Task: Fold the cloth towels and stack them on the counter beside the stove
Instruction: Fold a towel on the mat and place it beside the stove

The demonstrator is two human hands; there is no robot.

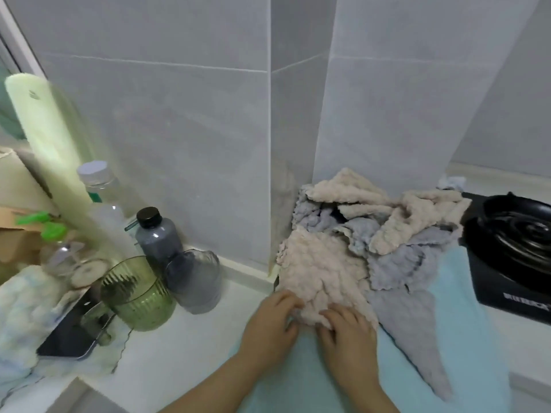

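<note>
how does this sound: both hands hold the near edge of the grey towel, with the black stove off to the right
No. In the head view the left hand and right hand hold the near edge of the pale pink towel; the grey towel lies beside it. The black stove is off to the right.

The stove [512, 248] at the right end of the counter [193, 338] is cut by the picture's right edge, and its front lettering [526, 305] is too blurred to read. The light blue towel [465, 338] runs off the bottom edge. The left hand [272, 320] and right hand [347, 329] grip the pink towel [322, 272], their fingertips partly buried in it (near edge only). A small white thing [451, 181] by the back edge cannot be made out.
</note>
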